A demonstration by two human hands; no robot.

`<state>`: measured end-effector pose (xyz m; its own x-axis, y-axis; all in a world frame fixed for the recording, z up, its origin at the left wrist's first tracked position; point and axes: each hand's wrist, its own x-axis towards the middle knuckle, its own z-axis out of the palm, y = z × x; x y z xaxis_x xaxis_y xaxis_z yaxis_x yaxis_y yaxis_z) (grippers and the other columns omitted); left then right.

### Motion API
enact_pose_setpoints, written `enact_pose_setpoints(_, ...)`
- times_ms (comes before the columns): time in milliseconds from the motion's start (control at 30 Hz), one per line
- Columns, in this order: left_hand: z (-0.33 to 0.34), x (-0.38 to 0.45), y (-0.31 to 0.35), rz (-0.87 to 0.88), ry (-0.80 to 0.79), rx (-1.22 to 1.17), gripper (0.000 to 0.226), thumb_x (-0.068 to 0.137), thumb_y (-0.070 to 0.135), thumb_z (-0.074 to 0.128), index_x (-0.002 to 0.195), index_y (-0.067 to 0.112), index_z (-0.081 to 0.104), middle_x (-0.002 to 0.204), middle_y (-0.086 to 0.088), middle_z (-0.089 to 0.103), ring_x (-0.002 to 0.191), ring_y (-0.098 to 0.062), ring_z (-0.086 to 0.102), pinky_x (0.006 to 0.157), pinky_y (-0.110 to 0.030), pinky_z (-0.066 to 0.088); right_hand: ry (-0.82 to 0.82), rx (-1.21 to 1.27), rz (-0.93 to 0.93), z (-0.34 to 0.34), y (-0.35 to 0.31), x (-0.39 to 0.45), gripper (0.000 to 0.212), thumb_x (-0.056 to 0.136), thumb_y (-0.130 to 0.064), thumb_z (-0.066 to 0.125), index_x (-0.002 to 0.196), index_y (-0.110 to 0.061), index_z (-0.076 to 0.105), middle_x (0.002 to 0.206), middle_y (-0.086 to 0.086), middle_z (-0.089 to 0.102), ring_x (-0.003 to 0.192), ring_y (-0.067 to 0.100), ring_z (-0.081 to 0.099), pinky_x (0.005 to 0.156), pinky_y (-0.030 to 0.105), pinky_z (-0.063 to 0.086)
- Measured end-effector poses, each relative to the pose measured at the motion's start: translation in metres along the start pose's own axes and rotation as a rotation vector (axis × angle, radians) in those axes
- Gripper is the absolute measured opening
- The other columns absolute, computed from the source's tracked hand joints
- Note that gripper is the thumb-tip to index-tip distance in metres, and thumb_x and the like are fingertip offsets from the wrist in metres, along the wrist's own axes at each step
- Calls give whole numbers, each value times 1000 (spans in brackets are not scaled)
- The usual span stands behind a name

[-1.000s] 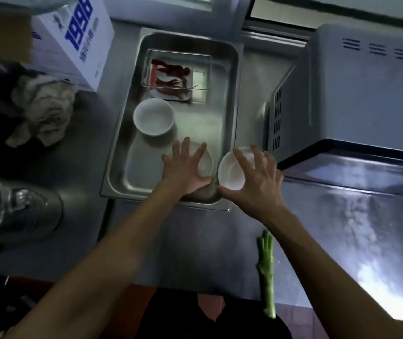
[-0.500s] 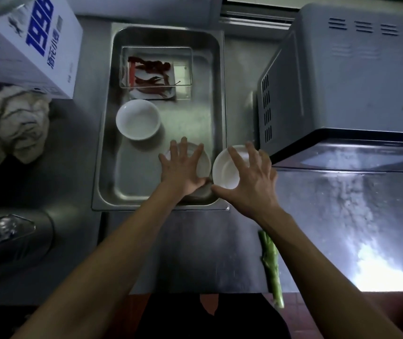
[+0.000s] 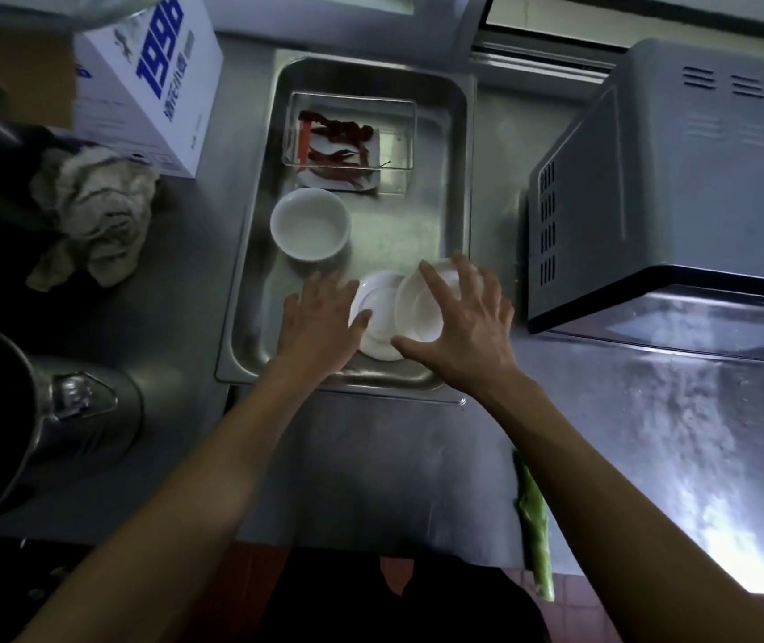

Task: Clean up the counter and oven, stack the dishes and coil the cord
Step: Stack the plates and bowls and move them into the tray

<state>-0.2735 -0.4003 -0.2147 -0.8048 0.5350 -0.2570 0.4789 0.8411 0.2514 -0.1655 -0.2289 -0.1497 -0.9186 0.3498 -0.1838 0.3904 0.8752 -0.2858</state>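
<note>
Right hand [image 3: 463, 327] grips a small dish [image 3: 417, 308] over the saucer [image 3: 378, 313].

- The tabletop [image 3: 371, 457] is shiny metal with bright glare on the right.
- The tray [image 3: 250, 290] is smooth, shiny metal.
- The small dishes [image 3: 417, 313] and the bowl [image 3: 310, 222] look smooth, white and glossy.
- The rag [image 3: 92, 211] is soft, crumpled cloth.
- The box [image 3: 148, 99] is smooth cardboard.
- The oven [image 3: 696, 178] has dull grey metal sides.
</note>
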Motion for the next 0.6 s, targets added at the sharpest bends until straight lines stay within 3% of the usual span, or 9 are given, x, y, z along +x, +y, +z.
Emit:
enact_pose_setpoints(233,-20,-19,-39,-12,108,-62,45,95,30,49,137,15,52,137,-8,56,126,-28,49,103,-44,42,-95,-9,-122,34,-36,29,105,70,-73,67,154,-43,12,165,-1,-5,150,36,-4,115,64,16)
enact_pose_setpoints(600,-19,-36,-48,-92,68,-187,49,102,41,35,144,19,47,143,-3,53,134,-24,44,109,-45,37,-229,-127,-102,80,-33,47,104,74,-73,64,156,-41,8,166,1,-10,150,38,-6,115,65,12)
